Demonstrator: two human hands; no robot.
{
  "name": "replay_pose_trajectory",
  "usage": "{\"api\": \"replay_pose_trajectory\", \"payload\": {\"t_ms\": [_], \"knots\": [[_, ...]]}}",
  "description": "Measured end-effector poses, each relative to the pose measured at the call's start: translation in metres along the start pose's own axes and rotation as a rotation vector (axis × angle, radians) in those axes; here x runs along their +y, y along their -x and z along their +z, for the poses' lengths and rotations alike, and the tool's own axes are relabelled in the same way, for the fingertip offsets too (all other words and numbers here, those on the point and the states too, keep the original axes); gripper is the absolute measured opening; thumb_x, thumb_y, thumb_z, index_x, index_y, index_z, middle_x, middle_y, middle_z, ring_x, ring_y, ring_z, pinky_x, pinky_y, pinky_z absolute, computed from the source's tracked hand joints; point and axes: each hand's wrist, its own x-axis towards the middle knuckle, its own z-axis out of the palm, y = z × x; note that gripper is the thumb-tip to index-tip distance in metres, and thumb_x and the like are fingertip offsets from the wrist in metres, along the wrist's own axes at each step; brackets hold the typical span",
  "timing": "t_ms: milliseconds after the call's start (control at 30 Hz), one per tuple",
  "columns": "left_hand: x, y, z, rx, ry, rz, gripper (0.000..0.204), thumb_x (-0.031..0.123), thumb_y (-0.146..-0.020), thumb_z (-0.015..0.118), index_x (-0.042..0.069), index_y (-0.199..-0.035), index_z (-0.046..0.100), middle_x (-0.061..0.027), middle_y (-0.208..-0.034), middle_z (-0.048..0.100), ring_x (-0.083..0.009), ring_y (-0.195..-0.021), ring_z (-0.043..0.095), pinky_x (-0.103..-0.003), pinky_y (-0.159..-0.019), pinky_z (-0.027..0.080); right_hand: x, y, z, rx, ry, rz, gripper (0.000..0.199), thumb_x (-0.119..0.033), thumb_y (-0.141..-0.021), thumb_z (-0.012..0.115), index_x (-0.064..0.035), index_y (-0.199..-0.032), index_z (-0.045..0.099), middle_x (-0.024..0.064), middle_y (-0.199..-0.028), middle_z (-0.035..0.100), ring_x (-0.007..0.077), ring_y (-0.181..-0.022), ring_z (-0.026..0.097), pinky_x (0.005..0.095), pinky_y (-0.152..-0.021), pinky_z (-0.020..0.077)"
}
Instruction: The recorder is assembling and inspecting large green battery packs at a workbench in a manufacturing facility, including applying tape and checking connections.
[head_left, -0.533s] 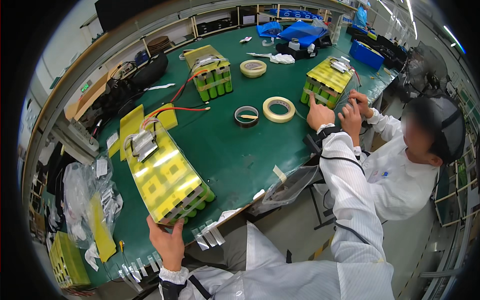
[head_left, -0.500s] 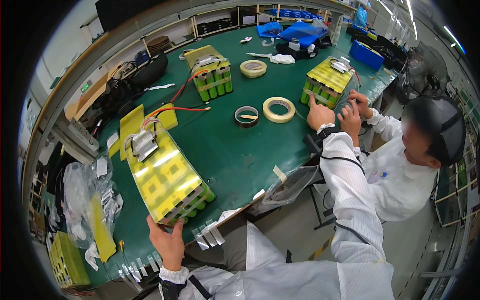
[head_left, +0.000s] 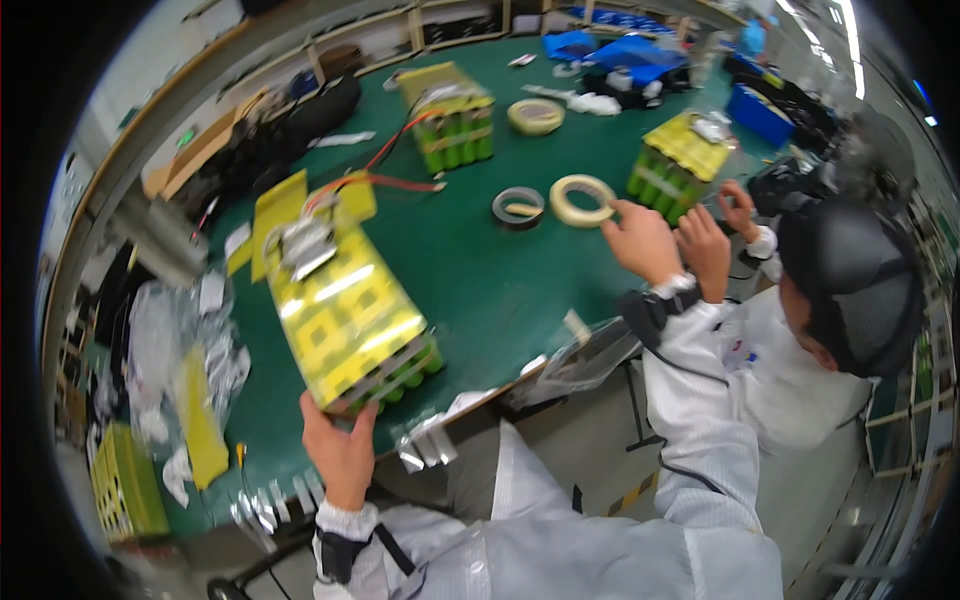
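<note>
Battery pack [head_left: 350, 320], yellow on top with green cells showing at its near end, lies aslant on the green table [head_left: 480, 290], left of the middle of the frame. At its near end, low in the frame, the left hand [head_left: 340, 450] is cupped around the corner, thumb and fingers set apart with the pack between them; how firmly they press I cannot tell. The right hand [head_left: 645, 245] hovers right of the middle, forefinger and thumb slightly apart with nothing seen between them, the other fingers mostly hidden. It is just beside a cream tape ring [head_left: 578, 220]; whether they touch is unclear.

The step in hand looks like steadying the pack with one hand while the other is free. Any shift of the pack would probably call for both hands, with care for the red wires [head_left: 385, 152] in the upper left.

Counted, there are four packs: this one, one at upper middle [head_left: 455, 135], one at upper right [head_left: 672, 175] and one at lower left [head_left: 130, 485]. Three tape rolls show plainly: the cream ring, a grey ring [head_left: 514, 225] and a cream roll [head_left: 537, 125] farther up. A co-worker's two hands [head_left: 705, 250] are near the upper-right pack. The tape strips [head_left: 430, 445] along the table edge are too blurred to count.
</note>
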Motion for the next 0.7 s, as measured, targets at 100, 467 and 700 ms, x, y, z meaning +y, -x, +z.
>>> {"api": "replay_pose_trajectory", "payload": {"t_ms": [100, 467, 700], "knots": [[-0.011, 0.0, 0.001, -0.007, -0.038, -0.001, 0.048, 0.011, -0.074, 0.082, 0.001, -0.112, 0.055, -0.0123, -0.088, 0.066, -0.0257, -0.074, 0.064, -0.037, -0.068, 0.051, -0.042, 0.05, -0.009, -0.125, -0.565, -0.07, 0.04, -0.017, -0.088, 0.069, 0.0017, -0.123, 0.065, 0.0109, -0.075, 0.067, 0.0177, -0.063, 0.062, 0.0312, -0.063, 0.0512], [-0.003, -0.001, 0.003, -0.011, 0.006, -0.044, 0.052, 0.011, -0.073, 0.085, -0.001, -0.112, 0.053, -0.0143, -0.09, 0.069, -0.0254, -0.075, 0.066, -0.036, -0.07, 0.053, -0.197, 0.16, 0.066, -0.174, -0.78, -0.23, 0.117, -0.039, -0.069, 0.089, 0.0063, -0.153, 0.021, 0.023, -0.137, 0.052, 0.0389, -0.124, 0.05, 0.0449, -0.101, 0.0418], [-0.005, -0.001, 0.004, -0.042, -0.018, -0.097, 0.066, 0.016, -0.071, 0.088, 0.001, -0.125, 0.052, -0.0097, -0.085, 0.062, -0.0217, -0.071, 0.061, -0.036, -0.066, 0.051, -0.203, 0.15, 0.072, -0.147, -0.757, -0.19, 0.082, -0.025, -0.071, 0.087, 0.0003, -0.139, 0.046, 0.0181, -0.124, 0.058, 0.0368, -0.114, 0.057, 0.0442, -0.093, 0.0467]]}}
